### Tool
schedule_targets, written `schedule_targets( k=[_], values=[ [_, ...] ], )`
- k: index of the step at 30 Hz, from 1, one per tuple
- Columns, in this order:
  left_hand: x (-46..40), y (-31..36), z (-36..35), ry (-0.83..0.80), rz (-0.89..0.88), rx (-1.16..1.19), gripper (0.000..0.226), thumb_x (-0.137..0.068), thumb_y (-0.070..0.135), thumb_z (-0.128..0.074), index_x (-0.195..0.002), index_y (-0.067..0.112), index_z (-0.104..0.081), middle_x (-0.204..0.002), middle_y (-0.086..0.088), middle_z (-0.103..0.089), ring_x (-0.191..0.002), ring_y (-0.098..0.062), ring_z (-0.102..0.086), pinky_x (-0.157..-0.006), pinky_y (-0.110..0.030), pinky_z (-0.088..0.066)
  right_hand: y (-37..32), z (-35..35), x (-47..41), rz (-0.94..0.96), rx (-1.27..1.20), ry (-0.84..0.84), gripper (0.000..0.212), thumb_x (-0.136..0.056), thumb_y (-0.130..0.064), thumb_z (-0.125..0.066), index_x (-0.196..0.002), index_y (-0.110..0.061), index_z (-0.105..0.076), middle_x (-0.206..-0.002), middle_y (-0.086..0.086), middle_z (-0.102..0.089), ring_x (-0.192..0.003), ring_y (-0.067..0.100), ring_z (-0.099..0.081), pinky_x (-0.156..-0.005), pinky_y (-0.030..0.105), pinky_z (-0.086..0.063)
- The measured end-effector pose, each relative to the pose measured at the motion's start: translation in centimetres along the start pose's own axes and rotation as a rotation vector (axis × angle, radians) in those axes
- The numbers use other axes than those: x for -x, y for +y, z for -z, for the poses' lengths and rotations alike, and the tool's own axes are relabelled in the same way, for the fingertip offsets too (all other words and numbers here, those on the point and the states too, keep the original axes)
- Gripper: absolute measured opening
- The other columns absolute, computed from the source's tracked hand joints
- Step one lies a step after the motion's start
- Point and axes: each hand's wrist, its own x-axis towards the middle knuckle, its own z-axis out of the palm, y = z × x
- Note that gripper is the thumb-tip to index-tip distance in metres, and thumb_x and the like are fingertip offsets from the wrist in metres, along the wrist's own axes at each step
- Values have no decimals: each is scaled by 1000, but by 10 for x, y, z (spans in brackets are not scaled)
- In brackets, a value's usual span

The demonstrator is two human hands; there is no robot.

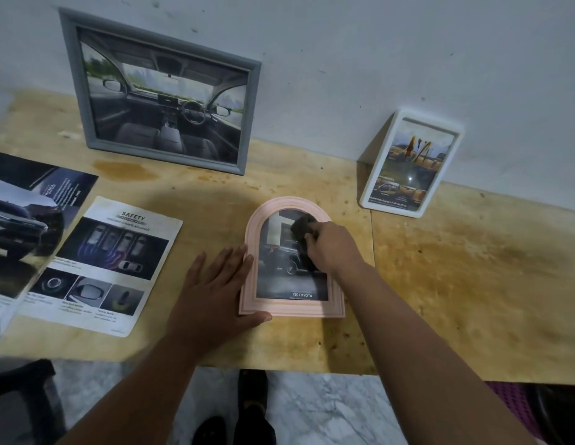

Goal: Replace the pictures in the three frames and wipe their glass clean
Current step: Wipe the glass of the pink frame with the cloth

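A pink arched frame (257,303) lies flat on the wooden table (456,284), holding a dark car picture with a Toyota logo. My left hand (215,284) presses flat against the frame's left edge, fingers straight, thumb at its bottom corner. My right hand (331,248) grips a dark cloth (303,228) and holds it on the upper right of the glass. A grey frame (74,91) with a car-interior picture leans on the wall at the back left. A white frame (374,184) with a yellow car picture leans on the wall at the back right.
A loose page headed SAFETY (112,264) lies left of my left hand. An open car brochure (26,226) sits at the far left table edge. A dark chair (22,399) stands below the table at the left. My feet (234,419) show on the marble floor.
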Motion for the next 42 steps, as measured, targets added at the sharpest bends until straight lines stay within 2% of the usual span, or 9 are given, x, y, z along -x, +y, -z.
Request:
schedule_targets(
  k=[5,8,14,19,24,28,33,38,42],
  values=[
    [1,0,1,-19,-9,1,110,-84,93,-28,-163,18,-26,-173,-1,-11,-160,-20,-11,-125,-60,-16,15,-10,21,-68,-226,-9,31,-102,-23,-53,-127,-18,-71,-96,7,-71,-83,26,-64,-62,24,-44],
    [1,1,0,-15,-6,-8,110,-84,94,-29,-163,18,-28,-173,-2,-14,-160,-20,-13,-126,-59,-15,20,-9,32,-113,-293,-59,31,-102,-24,-54,-129,-18,-70,-100,7,-72,-82,22,-64,-63,23,-42],
    [0,0,-1,20,-20,9,109,-84,92,-31,-162,16,-31,-172,-3,-17,-159,-23,-18,-124,-61,-19,19,18,33,-91,-147,-372,23,-99,-23,-57,-103,-10,-76,-81,7,-69,-80,25,-66,-61,28,-46],
    [0,0,-2,3,-10,9,108,-85,93,-29,-163,18,-28,-173,-2,-14,-159,-21,-14,-125,-59,-16,11,22,5,-50,-54,19,30,-102,-28,-52,-119,-13,-72,-102,13,-73,-89,29,-65,-72,30,-49],
    [0,-2,-1,-5,-17,-4,106,-87,91,-30,-163,17,-26,-173,-2,-12,-160,-21,-12,-125,-60,-18,9,-6,19,-50,72,-5,30,-102,-27,-48,-115,-13,-71,-105,15,-71,-90,32,-64,-70,32,-44],
    [1,-2,-3,-16,-19,-5,107,-86,91,-30,-163,17,-25,-173,-2,-10,-160,-22,-10,-124,-61,-17,9,-3,49,-21,91,-132,29,-102,-28,-49,-115,-12,-70,-101,14,-70,-78,26,-54,-67,31,-42],
    [0,-1,-3,-10,-12,-6,110,-83,94,-31,-162,16,-29,-173,-3,-14,-159,-22,-14,-125,-60,-17,13,17,59,-50,36,-389,25,-100,-26,-55,-104,-7,-71,-88,9,-70,-83,27,-67,-72,38,-55],
    [0,-1,-1,1,-12,0,108,-85,92,-31,-162,17,-29,-173,-2,-14,-159,-21,-14,-125,-60,-17,2,28,13,-26,-36,-13,29,-102,-27,-53,-119,-15,-72,-104,14,-73,-92,31,-67,-80,36,-55],
    [1,-2,-1,17,-15,3,106,-86,91,-29,-163,17,-28,-173,-2,-14,-160,-21,-13,-124,-60,-18,3,-6,12,-20,71,5,32,-104,-28,-47,-123,-13,-68,-108,16,-72,-95,33,-67,-78,36,-54]
  ],
)
